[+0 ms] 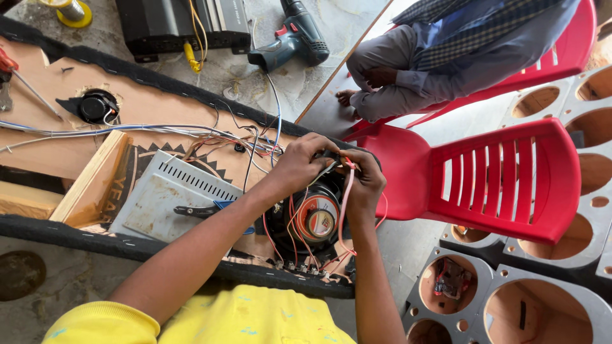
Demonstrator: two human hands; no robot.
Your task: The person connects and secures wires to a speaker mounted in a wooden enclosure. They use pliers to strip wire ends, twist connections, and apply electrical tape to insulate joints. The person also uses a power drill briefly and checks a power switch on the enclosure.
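Speaker (pixel 313 220), black with an orange-ringed magnet, sits in the wooden panel (pixel 153 105). Both hands pinch thin red wires (pixel 345 197) at its upper rim: left hand (pixel 299 164), right hand (pixel 363 181). Just beside it lies a grey amplifier (pixel 169 197); a red chair (pixel 484 175) stands near.

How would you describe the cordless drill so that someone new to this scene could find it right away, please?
Start at the long wooden board edged in black fabric that runs across the floor. Beyond its far edge, on the bare concrete, a black amplifier box lies with yellow wires, and the drill lies just to its right. It is the only pistol-shaped tool there, dark teal with a red switch.
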